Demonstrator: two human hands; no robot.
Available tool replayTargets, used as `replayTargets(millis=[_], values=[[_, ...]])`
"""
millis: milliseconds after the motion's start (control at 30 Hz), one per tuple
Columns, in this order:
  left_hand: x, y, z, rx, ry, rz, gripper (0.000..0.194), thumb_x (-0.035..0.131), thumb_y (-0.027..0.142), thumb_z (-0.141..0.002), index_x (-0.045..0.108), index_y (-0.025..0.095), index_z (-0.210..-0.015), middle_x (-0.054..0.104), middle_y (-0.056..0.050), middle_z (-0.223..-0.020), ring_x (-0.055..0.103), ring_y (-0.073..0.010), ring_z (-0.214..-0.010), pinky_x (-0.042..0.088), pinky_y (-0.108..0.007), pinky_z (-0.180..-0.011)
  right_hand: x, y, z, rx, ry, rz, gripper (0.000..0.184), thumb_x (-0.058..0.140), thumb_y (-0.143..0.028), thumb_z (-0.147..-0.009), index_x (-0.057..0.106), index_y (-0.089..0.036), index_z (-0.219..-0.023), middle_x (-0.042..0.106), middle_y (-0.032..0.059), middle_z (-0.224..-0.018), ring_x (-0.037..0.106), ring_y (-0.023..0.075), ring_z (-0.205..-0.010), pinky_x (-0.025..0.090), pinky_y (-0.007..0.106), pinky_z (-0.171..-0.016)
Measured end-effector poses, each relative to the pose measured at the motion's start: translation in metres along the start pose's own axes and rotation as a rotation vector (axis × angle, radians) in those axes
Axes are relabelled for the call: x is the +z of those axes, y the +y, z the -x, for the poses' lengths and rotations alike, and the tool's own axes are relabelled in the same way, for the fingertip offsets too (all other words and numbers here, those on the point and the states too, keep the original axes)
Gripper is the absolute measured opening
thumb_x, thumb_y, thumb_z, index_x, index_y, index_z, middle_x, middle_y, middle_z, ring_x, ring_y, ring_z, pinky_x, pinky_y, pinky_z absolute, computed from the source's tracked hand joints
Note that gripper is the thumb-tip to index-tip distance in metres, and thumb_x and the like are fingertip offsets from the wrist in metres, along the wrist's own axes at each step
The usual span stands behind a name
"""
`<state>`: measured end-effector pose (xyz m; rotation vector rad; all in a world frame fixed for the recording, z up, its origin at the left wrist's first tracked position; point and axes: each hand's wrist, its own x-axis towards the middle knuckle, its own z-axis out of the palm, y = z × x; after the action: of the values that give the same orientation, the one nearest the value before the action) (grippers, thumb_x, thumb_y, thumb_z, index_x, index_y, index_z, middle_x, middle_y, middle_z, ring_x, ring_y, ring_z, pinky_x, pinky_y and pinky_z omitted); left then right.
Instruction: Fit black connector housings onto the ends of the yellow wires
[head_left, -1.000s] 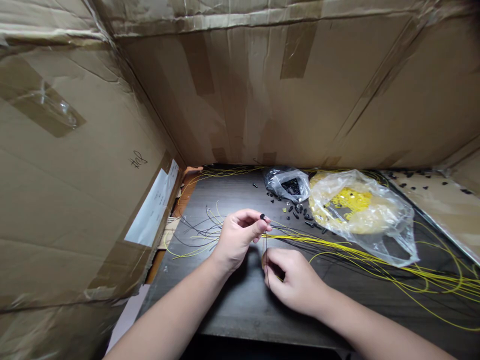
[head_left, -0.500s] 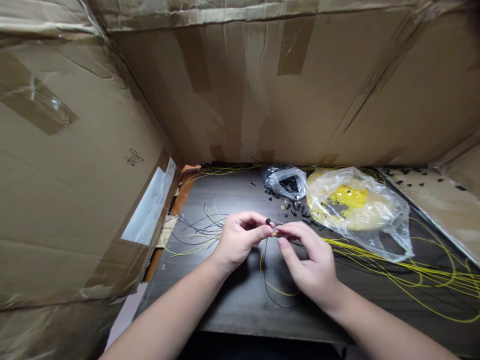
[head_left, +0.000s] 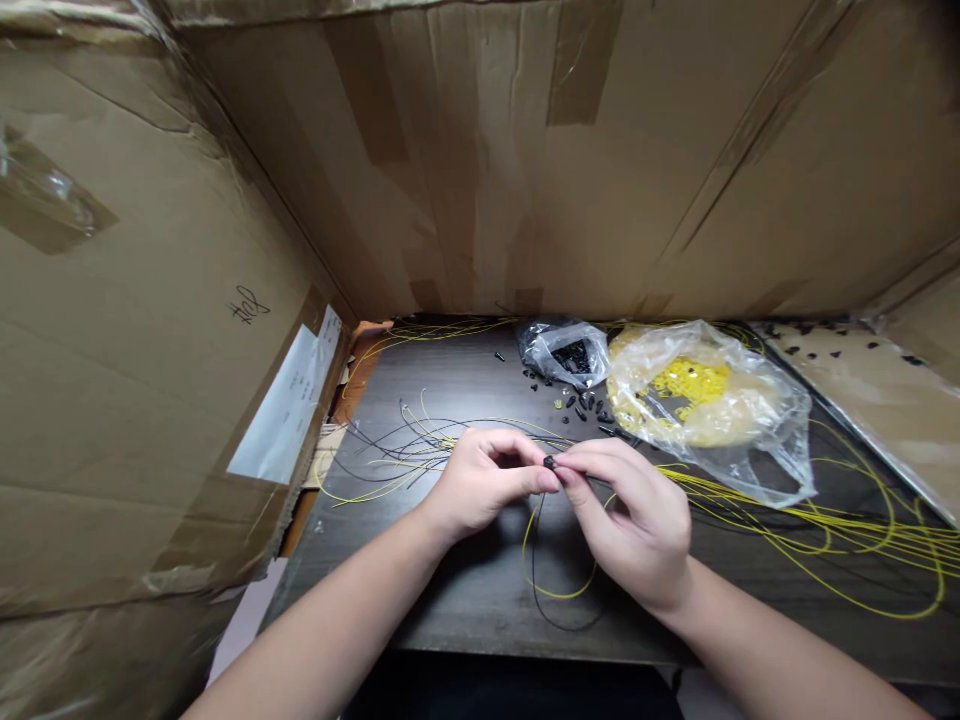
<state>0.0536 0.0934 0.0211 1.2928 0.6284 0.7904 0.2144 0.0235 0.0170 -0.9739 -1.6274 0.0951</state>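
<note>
My left hand (head_left: 484, 483) pinches a small black cap (head_left: 549, 462) between thumb and forefinger over the dark table (head_left: 480, 590). My right hand (head_left: 637, 520) meets it fingertip to fingertip, pinching the ends of a yellow and a black wire (head_left: 559, 593) that hang in a loop below both hands. Both hands are closed. Where the wire ends meet the cap is hidden by my fingers.
Loose black caps (head_left: 585, 405) lie beside a small clear bag of them (head_left: 566, 352). A larger clear bag holds yellow parts (head_left: 701, 395). Yellow wires (head_left: 825, 520) run to the right, a finished tangle (head_left: 397, 455) lies left. Cardboard walls (head_left: 150, 350) enclose the table.
My right hand rose from the table with the wire ends and came up to the cap in my left hand. The wires now hang in a loop beneath.
</note>
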Motion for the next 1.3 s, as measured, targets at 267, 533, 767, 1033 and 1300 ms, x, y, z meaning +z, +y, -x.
replayTargets(millis=[267,533,767,1033,1300], values=[[-0.002,0.001,0.000,0.023,-0.029,-0.140,0.026,0.086,0.034,-0.067,0.071,0.013,-0.070,0.069,-0.004,-0.069,0.060,-0.0129,-0.064,0.047,-0.025,-0.065,0.000,0.000,-0.001,0.013,-0.025,-0.007,0.018,0.061,-0.003,-0.088,0.063,-0.017,-0.099,0.066,0.0072,-0.087,0.064,0.0166,-0.079,0.055,0.032,-0.069],[-0.003,0.004,0.001,0.093,-0.048,-0.265,0.024,0.082,0.035,-0.072,0.071,0.014,-0.072,0.068,-0.003,-0.068,0.058,-0.0122,-0.063,0.047,-0.024,-0.065,0.000,0.004,0.001,-0.001,-0.054,0.034,0.019,0.061,-0.001,-0.087,0.061,-0.016,-0.099,0.065,0.0071,-0.089,0.063,0.0159,-0.082,0.053,0.030,-0.072],[0.001,0.012,0.003,0.308,-0.018,-0.593,0.017,0.065,0.031,-0.088,0.069,0.015,-0.082,0.068,-0.004,-0.078,0.060,-0.0145,-0.073,0.046,-0.025,-0.072,0.002,0.011,0.002,0.014,-0.058,0.097,0.018,0.059,-0.004,-0.088,0.061,-0.018,-0.100,0.065,0.0070,-0.089,0.062,0.0171,-0.082,0.053,0.032,-0.073],[0.000,0.011,0.002,0.320,-0.070,-0.585,0.020,0.058,0.030,-0.093,0.066,0.016,-0.081,0.068,-0.005,-0.078,0.061,-0.0153,-0.074,0.047,-0.026,-0.074,0.001,0.011,0.001,0.017,-0.043,0.093,0.017,0.059,-0.004,-0.089,0.061,-0.018,-0.099,0.065,0.0067,-0.088,0.062,0.0169,-0.081,0.053,0.032,-0.071],[0.001,0.010,0.003,0.313,-0.078,-0.487,0.019,0.061,0.031,-0.092,0.066,0.015,-0.081,0.067,-0.005,-0.075,0.061,-0.0149,-0.072,0.048,-0.026,-0.073,0.000,0.006,0.000,-0.002,0.004,0.059,0.019,0.061,-0.002,-0.087,0.061,-0.018,-0.099,0.065,0.0062,-0.087,0.063,0.0165,-0.080,0.053,0.031,-0.071]])
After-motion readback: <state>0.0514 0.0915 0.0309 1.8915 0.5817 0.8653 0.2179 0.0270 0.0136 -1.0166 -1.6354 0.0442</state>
